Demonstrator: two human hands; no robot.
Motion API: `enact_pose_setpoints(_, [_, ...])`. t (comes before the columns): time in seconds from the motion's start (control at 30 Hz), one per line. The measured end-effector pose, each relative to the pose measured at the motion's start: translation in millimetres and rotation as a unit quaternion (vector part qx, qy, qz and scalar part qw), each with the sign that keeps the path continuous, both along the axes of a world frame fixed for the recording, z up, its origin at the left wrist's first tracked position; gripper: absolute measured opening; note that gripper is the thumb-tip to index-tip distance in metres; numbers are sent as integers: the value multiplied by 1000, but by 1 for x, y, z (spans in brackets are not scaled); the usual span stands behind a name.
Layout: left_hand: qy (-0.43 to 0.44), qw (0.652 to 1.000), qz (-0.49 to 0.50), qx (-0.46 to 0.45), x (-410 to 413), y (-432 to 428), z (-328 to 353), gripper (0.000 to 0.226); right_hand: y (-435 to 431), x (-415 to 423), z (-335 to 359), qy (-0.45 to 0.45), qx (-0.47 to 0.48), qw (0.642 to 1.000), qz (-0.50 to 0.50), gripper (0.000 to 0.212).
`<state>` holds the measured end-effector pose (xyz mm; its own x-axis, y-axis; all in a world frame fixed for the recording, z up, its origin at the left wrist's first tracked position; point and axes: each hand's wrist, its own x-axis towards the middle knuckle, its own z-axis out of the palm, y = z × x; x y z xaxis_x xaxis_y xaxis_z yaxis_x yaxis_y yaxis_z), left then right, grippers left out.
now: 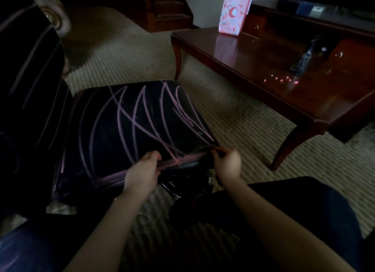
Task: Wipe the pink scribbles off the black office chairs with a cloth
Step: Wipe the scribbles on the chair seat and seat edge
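Note:
A black chair seat (113, 133) fills the middle left, covered in looping pink scribbles (146, 117). Its black backrest (26, 64) rises at the far left, also marked with faint pink lines. My left hand (143, 170) grips the seat's front edge, fingers curled over the pink-smeared rim. My right hand (227, 162) pinches the seat's front right corner, where the black covering looks slightly lifted. No cloth is visible in either hand. The room is dim.
A glossy dark wooden coffee table (253, 54) stands at the right, with a pink-and-white paper bag (233, 9) and a dark bottle (308, 54) on it. Striped beige carpet (233, 117) covers the floor. My dark-trousered legs (274, 210) are below. A wooden cabinet (166, 7) stands behind.

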<state>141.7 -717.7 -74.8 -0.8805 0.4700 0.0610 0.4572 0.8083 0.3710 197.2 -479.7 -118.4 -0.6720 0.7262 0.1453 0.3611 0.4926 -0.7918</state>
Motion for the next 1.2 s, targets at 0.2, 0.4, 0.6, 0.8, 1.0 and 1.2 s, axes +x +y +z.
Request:
enact_pose_setpoints(0.2, [-1, 1000, -2, 17, 2, -2, -1, 35, 7, -5, 10, 22, -128, 989, -64, 15])
enact_pose_setpoints(0.4, [10, 1000, -12, 16, 2, 0, -2, 35, -20, 4, 11, -2, 1, 997, 75, 16])
enact_pose_setpoints(0.6, [0, 1000, 5, 26, 3, -5, -1, 32, 21, -3, 16, -4, -181, 976, -121, 17])
enact_pose_setpoints(0.8, [-17, 1000, 7, 22, -5, -6, -1, 29, -7, -2, 7, -19, 13, 999, 45, 16])
enact_pose_setpoints(1.0, [-9, 999, 12, 39, -3, -7, -1, 28, 9, -4, 17, -1, -91, 994, -64, 17])
enact_pose_setpoints(1.2, [-7, 999, 3, 41, -5, -5, -2, 27, -8, 0, 15, -6, 2, 1000, 31, 16])
